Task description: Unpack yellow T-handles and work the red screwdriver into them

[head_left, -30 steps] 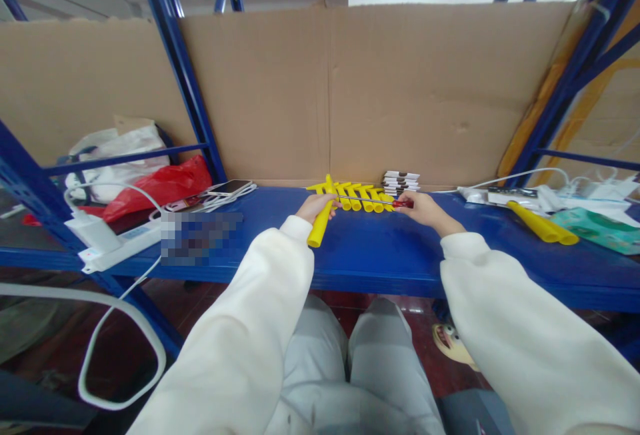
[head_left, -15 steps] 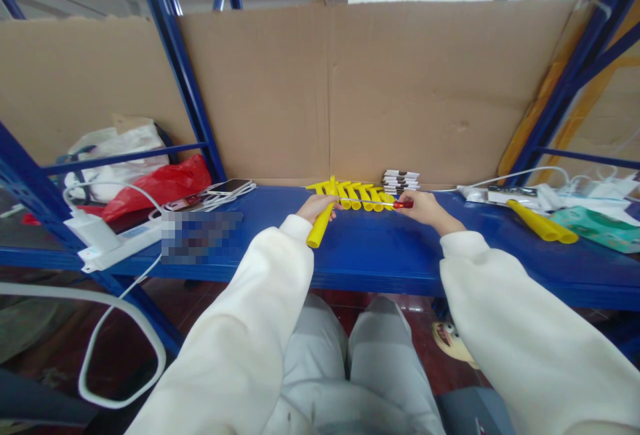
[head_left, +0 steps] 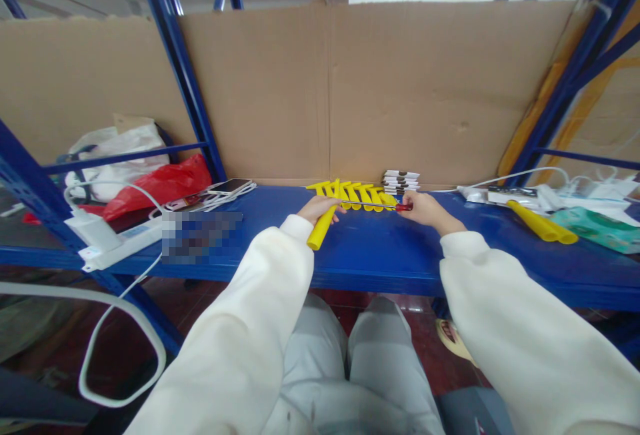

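My left hand (head_left: pixel 317 210) is closed around a yellow plastic handle (head_left: pixel 321 230), whose round lower end tilts toward me. Fingers of my right hand (head_left: pixel 423 210) grip the red handle of a screwdriver (head_left: pixel 403 207). Its thin metal shaft runs level to the left and meets the yellow handle beside my left fingers; the exact contact at the tip is too small to make out. Behind the shaft, several similar yellow pieces (head_left: pixel 371 196) lie in a row on the blue shelf (head_left: pixel 370 248). A stack of small white and dark pieces (head_left: pixel 401 180) stands just beyond my right hand.
More yellow handles (head_left: pixel 543 223) lie at the right beside a green packet (head_left: pixel 597 227) and white cables. On the left are a white power strip (head_left: pixel 123 242), a phone (head_left: pixel 230 186) and a red bag (head_left: pixel 160 185). A cardboard panel (head_left: pixel 400 88) closes off the back.
The yellow handle in my left hand has shifted slightly, its far end a little to the right and lower. The screwdriver has moved down and right very slightly. Both grips stay the same.
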The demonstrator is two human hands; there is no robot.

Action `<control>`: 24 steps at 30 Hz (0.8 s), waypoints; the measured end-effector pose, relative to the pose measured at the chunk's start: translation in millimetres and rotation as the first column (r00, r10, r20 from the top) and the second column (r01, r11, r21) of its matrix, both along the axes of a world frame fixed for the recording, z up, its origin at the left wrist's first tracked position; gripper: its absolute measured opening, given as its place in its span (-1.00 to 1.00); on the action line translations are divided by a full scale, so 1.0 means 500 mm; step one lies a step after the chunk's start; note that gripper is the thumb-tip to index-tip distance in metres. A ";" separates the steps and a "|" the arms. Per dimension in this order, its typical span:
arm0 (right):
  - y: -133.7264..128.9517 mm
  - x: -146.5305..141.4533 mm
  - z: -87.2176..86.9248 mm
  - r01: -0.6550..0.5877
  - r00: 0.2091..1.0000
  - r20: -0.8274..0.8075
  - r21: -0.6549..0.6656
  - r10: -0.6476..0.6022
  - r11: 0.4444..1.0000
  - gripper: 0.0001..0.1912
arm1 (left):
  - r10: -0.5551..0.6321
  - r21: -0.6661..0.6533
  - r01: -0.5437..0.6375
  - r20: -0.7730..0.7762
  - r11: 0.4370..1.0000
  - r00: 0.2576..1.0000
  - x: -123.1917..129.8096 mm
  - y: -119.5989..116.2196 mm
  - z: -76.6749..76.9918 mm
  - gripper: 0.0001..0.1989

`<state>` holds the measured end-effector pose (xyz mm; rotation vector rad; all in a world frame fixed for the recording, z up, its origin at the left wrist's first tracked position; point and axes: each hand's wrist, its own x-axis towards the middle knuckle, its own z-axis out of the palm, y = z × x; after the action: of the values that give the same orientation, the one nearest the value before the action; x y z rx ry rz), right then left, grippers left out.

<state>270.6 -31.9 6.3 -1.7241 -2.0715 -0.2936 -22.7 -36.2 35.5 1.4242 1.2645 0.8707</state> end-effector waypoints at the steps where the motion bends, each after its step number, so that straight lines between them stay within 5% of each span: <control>1: -0.001 -0.001 0.000 0.012 1.000 0.009 -0.003 -0.012 1.000 -0.91 | -0.004 0.000 0.004 -0.007 1.000 1.000 0.000 -0.001 -0.001 -0.77; 12: -0.025 -0.028 0.019 0.089 0.996 0.051 -0.239 -0.079 0.967 -0.81 | -0.039 -0.005 0.038 -0.087 0.999 0.995 0.002 0.007 -0.008 -0.78; 24: -0.003 -0.006 0.001 -0.071 0.997 -0.044 -0.178 0.064 0.982 -0.95 | -0.023 -0.022 0.021 -0.073 1.000 0.997 0.003 0.025 -0.028 -0.73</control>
<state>267.5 -33.5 7.0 -1.7408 -2.1808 -0.0547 -21.1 -23.6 21.7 1.4620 1.3071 0.7941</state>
